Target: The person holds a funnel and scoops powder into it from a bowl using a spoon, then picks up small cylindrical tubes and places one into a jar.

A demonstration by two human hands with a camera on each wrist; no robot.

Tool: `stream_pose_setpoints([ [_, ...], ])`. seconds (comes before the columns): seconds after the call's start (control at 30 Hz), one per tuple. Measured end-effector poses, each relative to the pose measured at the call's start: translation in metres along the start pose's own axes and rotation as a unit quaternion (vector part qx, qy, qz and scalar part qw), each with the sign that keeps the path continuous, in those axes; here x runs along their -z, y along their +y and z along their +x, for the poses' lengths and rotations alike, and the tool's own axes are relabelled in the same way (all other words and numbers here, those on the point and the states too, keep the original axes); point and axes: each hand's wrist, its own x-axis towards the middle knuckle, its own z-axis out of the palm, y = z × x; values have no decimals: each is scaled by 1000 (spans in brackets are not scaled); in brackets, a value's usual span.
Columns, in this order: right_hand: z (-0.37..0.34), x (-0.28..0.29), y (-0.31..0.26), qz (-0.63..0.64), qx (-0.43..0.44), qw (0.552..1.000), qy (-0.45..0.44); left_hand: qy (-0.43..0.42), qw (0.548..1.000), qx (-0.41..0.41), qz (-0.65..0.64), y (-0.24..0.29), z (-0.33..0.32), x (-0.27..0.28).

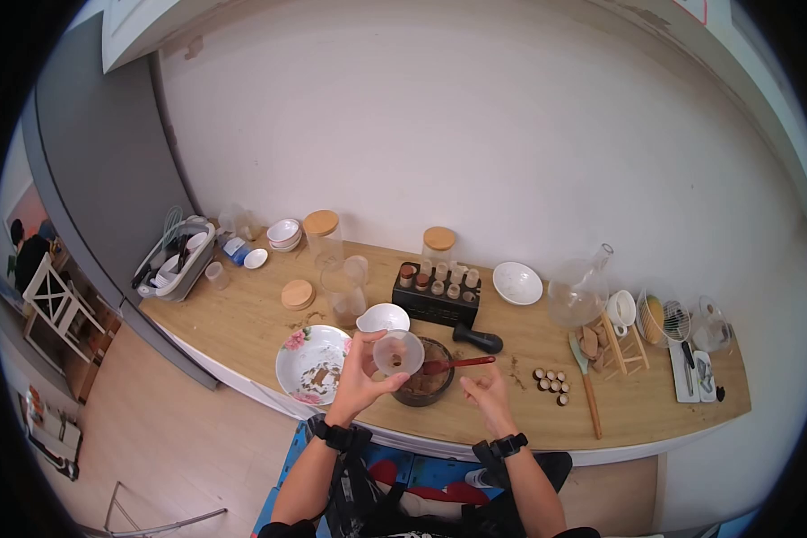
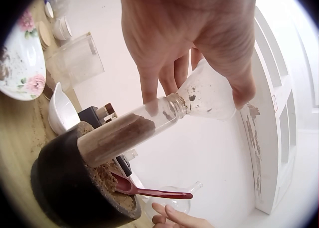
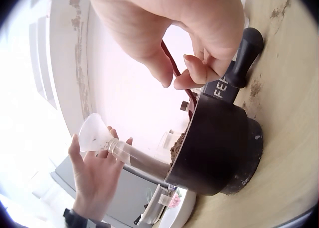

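My left hand [image 1: 363, 377] holds a clear plastic funnel [image 2: 212, 96] with thumb and fingers, one finger at the neck of the glass tube below. Brown powder partly fills this tilted glass tube [image 2: 127, 133], whose lower end sits in a black bowl [image 2: 75, 183] of brown powder. A few brown bits cling inside the funnel. In the bowl lies a dark red spoon [image 2: 159, 193], its handle sticking out to the right. Close to that handle, apart from it, is my right hand [image 1: 487, 399], fingers loosely curled and holding nothing.
A floral plate [image 1: 287, 372] with brown residue lies left of the bowl; a white spouted bowl [image 1: 386, 316] stands behind it. Further back is a black rack [image 1: 435, 308] of small bottles. A black-handled tool [image 1: 478, 338], several small caps [image 1: 551, 384] and a spatula [image 1: 590, 394] lie rightward.
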Motion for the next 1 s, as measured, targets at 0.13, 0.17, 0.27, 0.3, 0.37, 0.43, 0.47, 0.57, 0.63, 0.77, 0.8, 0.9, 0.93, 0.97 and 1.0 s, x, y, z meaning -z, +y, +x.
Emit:
stream_pose_setpoints([
  [0.13,1,3,41,-77,-25,996,-31,2,1000,9,-9,1,-1,0],
  [0.17,-3,-6,48,-90,30,993,-72,2,1000,14,-9,1,-1,0],
  [0.27,-17,-47,30,-115,135,979,-100,1,1000,7,-3,-1,-1,1],
  [0.3,-22,-63,13,-128,185,970,-86,-2,1000,8,-2,-1,0,1],
  [0.37,-21,-85,-16,-179,201,959,-84,0,1000,-1,-9,0,0,0],
  [0.43,-15,-98,-23,-225,225,944,-83,-4,1000,-6,10,1,0,1],
  [0.47,-10,-101,-17,-223,228,944,-83,-4,1000,-10,28,1,0,2],
  [0.57,-1,-108,-7,-218,290,927,-100,9,999,-20,38,5,0,3],
  [0.63,-3,-106,-5,-219,259,935,-106,10,999,-4,34,4,-5,1],
  [0.77,-4,-104,-2,-196,275,935,-105,15,999,2,33,4,-6,-4],
  [0.8,-2,-104,-2,-207,277,932,-106,17,999,-1,34,3,-5,-4],
  [0.9,-1,-106,-1,-212,294,926,-107,24,999,-5,25,0,-6,-1],
  [0.93,-2,-106,-3,-208,306,923,-106,23,999,-11,25,0,-5,-1],
  [0.97,-2,-107,-5,-208,303,924,-108,23,999,-14,24,0,-7,-2],
  [1.0,-3,-107,-5,-201,296,928,-104,25,999,-9,25,0,-10,-2],
])
